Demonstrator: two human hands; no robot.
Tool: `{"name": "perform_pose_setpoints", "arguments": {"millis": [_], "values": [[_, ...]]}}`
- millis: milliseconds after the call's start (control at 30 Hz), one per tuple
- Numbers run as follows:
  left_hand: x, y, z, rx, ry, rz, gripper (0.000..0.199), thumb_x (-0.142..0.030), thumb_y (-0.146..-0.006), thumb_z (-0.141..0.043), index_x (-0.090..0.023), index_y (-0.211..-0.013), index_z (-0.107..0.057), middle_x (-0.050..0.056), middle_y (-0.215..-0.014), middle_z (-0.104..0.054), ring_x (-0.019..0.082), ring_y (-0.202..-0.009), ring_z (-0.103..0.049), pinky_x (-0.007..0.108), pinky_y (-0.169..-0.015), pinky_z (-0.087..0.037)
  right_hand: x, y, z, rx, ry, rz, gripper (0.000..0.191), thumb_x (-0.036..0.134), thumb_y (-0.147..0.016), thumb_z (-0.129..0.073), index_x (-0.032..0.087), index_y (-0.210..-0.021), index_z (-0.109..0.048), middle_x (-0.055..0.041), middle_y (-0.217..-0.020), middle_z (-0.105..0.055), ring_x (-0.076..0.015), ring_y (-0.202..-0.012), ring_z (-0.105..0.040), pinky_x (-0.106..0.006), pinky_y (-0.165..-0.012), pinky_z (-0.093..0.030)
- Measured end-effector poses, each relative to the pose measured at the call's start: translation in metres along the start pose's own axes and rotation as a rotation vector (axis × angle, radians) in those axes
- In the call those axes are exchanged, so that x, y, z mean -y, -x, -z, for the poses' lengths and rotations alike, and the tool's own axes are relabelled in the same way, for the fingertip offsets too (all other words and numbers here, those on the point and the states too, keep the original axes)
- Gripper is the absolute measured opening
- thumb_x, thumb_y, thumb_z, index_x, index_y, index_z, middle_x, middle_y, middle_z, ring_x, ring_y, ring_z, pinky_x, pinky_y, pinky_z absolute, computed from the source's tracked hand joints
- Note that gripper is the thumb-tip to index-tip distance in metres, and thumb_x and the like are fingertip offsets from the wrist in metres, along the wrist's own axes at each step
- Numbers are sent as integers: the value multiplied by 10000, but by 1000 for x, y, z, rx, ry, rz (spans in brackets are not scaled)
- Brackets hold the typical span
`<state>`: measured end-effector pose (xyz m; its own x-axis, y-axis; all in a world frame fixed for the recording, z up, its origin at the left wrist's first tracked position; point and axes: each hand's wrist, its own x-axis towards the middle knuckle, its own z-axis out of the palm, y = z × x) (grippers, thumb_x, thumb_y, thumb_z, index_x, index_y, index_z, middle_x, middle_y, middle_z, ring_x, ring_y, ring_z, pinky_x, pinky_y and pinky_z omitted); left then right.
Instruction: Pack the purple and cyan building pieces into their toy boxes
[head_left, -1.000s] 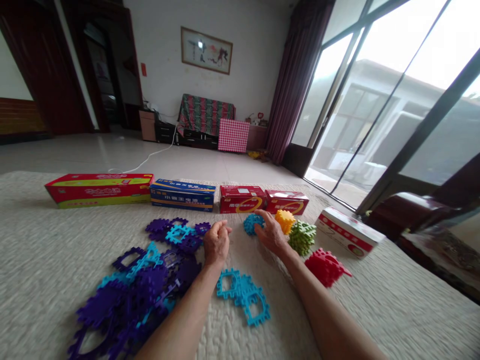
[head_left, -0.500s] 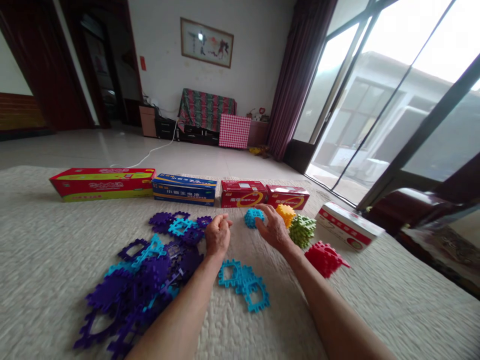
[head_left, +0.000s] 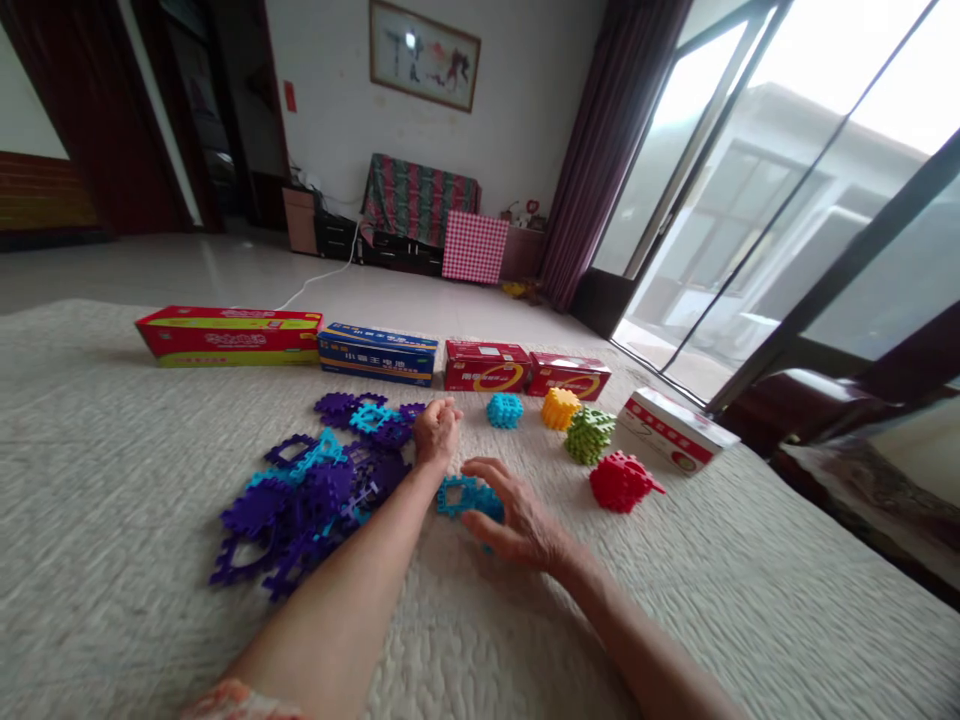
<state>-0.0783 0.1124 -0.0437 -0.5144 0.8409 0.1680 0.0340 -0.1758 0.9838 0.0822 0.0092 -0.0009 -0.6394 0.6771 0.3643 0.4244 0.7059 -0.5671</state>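
Note:
My left hand (head_left: 437, 432) is curled closed at the right edge of a loose pile of purple interlocking plastic tiles (head_left: 330, 490). Whatever its fingers may hold is hidden. With fingers spread, my right hand (head_left: 517, 515) hovers over or touches flat light-blue interlocking tiles (head_left: 454, 495), covering part of them; contact is hard to judge. Beyond it stands a light-blue stack of tiles (head_left: 505, 410). To the right are a yellow stack (head_left: 560, 408), a green stack (head_left: 590, 434) and a red stack (head_left: 624, 482). More light-blue tiles (head_left: 371, 417) lie among the purple ones.
Along the far side of the beige textured cover (head_left: 712, 590) stand a red-and-green box (head_left: 236, 338), a blue box (head_left: 379, 355) and two red boxes (head_left: 487, 367). A white-and-red box (head_left: 671, 430) lies at the right. Glass doors are beyond.
My right hand has come back from the light-blue stack to the flat light-blue tiles nearer me. My left hand stays closed beside the purple pile. The camera view has shifted slightly.

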Motion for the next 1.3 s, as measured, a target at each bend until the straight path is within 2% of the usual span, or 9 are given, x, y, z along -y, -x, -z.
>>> {"name": "perform_pose_setpoints", "arguments": {"millis": [167, 400, 633, 733, 800, 1000, 1167, 1300], "values": [[-2, 1, 1, -7, 14, 13, 325, -228, -701, -475, -153, -960, -657, 52, -723, -702, 172, -681, -642, 274, -649, -486, 0, 6, -16, -10, 100, 37, 392, 215, -756, -628, 210, -1144, -575, -95, -1225, -557, -240, -1151, -505, -428, -1016, -368], [-7, 2, 2, -16, 48, 35, 334, -212, -684, -463, -147, -955, -648, 56, -717, -701, 171, -689, -648, 266, -634, -482, 2, 9, -16, -50, 149, 49, 353, 187, -744, -628, 205, -1096, -601, -87, -1197, -590, -225, -1118, -531, -401, -981, -368], [-4, 1, 1, -12, 56, 47, 341, -207, -676, -467, -150, -962, -644, 57, -722, -698, 175, -701, -653, 260, -624, -478, 9, 9, -17, -58, 260, 25, 331, 188, -740, -609, 210, -1071, -619, -79, -1208, -621, -236, -1073, -567, -438, -980, -323], [-3, 0, 1, -9, 57, 47, 334, -213, -683, -474, -151, -965, -643, 52, -716, -691, 170, -699, -648, 259, -633, -476, 8, 10, -16, -65, 263, 6, 312, 146, -727, -587, 213, -1029, -624, -65, -1184, -640, -236, -1062, -577, -462, -1005, -293], [-3, 0, 1, -7, 59, 46, 327, -218, -688, -475, -153, -960, -645, 51, -713, -688, 171, -699, -646, 260, -633, -476, 6, 10, -16, -80, 235, 11, 289, 104, -731, -551, 202, -993, -623, -62, -1153, -656, -218, -1031, -590, -437, -996, -316], [-4, 0, 1, -1, 64, 65, 338, -216, -683, -471, -151, -966, -645, 59, -737, -697, 179, -723, -666, 273, -656, -492, -3, 7, -16, -194, 122, 4, 232, 135, -847, -467, 172, -1035, -597, -87, -1052, -668, -186, -961, -603, -316, -873, -430], [-6, 2, 1, -4, 60, 78, 346, -214, -670, -482, -148, -968, -646, 57, -739, -697, 177, -728, -664, 280, -684, -498, -15, 5, -8, -291, 44, -175, 244, 239, -903, -436, 166, -1086, -578, -38, -806, -665, -144, -699, -603, -237, -656, -451], [-6, 3, 2, 1, 37, 63, 351, -229, -673, -482, -149, -970, -650, 53, -730, -696, 177, -724, -660, 278, -678, -496, -30, 4, 2, -327, 81, -261, 326, 237, -879, -435, 154, -1173, -550, -20, -736, -655, -149, -624, -596, -240, -604, -449]]}}
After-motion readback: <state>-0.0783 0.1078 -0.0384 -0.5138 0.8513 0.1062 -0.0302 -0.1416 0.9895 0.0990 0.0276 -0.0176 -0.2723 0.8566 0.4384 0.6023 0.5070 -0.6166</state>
